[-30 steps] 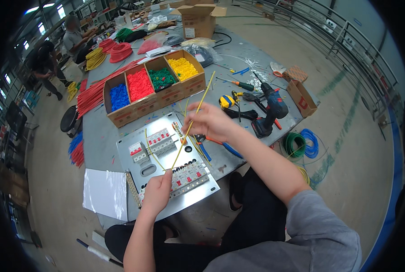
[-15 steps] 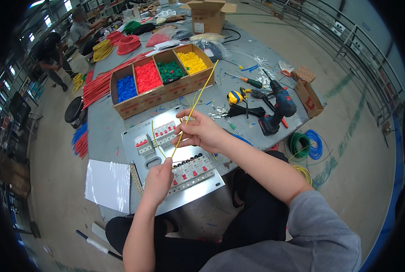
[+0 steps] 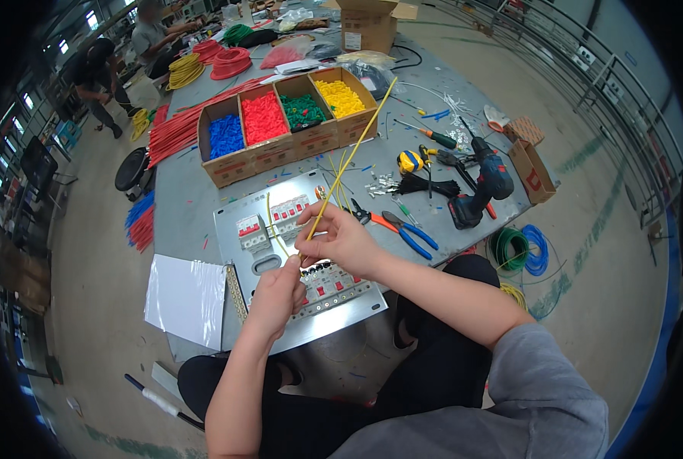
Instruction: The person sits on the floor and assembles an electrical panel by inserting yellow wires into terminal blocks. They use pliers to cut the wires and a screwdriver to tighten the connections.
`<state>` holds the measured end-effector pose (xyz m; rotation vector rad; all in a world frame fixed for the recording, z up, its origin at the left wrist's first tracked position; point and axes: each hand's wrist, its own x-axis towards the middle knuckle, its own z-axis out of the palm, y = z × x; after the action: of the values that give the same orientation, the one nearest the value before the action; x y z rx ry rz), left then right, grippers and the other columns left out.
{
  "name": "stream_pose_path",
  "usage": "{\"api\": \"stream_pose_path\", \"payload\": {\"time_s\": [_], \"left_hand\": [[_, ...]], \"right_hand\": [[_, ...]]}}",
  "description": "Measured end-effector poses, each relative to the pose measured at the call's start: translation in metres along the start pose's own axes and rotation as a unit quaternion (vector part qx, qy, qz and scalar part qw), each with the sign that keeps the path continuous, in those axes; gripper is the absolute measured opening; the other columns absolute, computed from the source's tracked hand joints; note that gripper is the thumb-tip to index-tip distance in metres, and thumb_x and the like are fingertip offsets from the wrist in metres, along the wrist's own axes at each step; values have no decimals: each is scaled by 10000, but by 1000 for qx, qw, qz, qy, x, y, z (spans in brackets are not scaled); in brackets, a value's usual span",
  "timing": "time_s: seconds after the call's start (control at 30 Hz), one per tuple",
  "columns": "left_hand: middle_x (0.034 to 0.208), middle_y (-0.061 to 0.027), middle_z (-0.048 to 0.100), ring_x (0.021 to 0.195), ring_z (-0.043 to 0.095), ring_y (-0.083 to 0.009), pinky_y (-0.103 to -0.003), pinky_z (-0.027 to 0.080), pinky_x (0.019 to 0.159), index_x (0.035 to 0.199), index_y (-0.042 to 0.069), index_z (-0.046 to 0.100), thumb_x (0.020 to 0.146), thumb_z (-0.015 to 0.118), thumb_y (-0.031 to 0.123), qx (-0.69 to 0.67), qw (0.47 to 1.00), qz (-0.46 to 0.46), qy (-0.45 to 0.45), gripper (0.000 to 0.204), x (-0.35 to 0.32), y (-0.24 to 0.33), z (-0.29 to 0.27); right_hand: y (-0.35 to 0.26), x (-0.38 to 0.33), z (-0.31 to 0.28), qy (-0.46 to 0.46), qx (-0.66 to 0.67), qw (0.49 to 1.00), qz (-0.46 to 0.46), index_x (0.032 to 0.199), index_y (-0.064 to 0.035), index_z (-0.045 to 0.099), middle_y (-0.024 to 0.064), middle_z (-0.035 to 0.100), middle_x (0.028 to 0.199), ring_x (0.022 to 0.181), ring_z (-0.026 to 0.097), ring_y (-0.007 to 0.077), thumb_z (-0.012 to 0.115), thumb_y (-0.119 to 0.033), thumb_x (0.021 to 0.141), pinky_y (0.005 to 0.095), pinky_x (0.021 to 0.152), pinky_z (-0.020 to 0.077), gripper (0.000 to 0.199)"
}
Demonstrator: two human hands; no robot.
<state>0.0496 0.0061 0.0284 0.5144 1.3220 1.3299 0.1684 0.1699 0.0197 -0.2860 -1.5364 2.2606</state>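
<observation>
A long yellow wire [image 3: 362, 138] slants up and away from my hands, its far end in the air beyond the box of coloured caps. My left hand [image 3: 275, 298] is closed, pinching the wire's lower part between thumb and fingers. Just above it, my right hand [image 3: 340, 241] has thumb and fingertips on the same wire. Both hands are over a metal plate [image 3: 330, 327] lying on the table. Mounted on it are a lower row of breakers [image 3: 334, 288], partly behind my left hand, an upper row [image 3: 289, 208] and a separate breaker [image 3: 251, 229] at left.
A cardboard box [image 3: 257, 162] holds blue, red, green and yellow caps. On the right lie blue-handled pliers [image 3: 412, 236], an orange-handled tool [image 3: 372, 217], a cordless drill [image 3: 485, 180] and a tape measure [image 3: 410, 161]. A plastic-covered white sheet [image 3: 185, 302] is at left. People stand far left.
My right hand has come down the wire, nearer my left. The view has shifted slightly, and the pliers and orange-handled tool beside my right hand now show.
</observation>
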Motion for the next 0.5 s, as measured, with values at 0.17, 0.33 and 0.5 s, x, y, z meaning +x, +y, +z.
{"api": "stream_pose_path", "payload": {"time_s": [0.17, 0.33, 0.5], "left_hand": [[532, 55, 309, 471, 237, -90, -302, 215, 469, 662, 154, 396, 1122, 465, 425, 22, 1000, 1, -1, 538, -9, 5, 5], [540, 57, 336, 500, 265, -79, -308, 225, 483, 647, 146, 395, 1122, 464, 430, 135, 989, 52, 15, 557, -13, -1, 6], [552, -41, 495, 548, 408, -130, -362, 363, 537, 688, -17, 570, 1119, 476, 414, 305, 938, 145, 83, 617, -8, -12, -1]], "right_hand": [[-29, 8, -22, 23, 60, 998, -2, 1364, -53, 433, 164, 692, 1030, 936, 769, 325, 593, -86, 1055, 379, 801, 664, 350], [-42, 4, -32, 14, 105, 994, 28, 1355, -58, 418, 199, 690, 1045, 964, 764, 380, 479, -225, 1122, 411, 801, 667, 293], [-41, -1, -30, 66, 150, 985, 58, 1337, -22, 419, 219, 687, 1049, 968, 758, 416, 436, -278, 1136, 440, 806, 669, 326]]}}
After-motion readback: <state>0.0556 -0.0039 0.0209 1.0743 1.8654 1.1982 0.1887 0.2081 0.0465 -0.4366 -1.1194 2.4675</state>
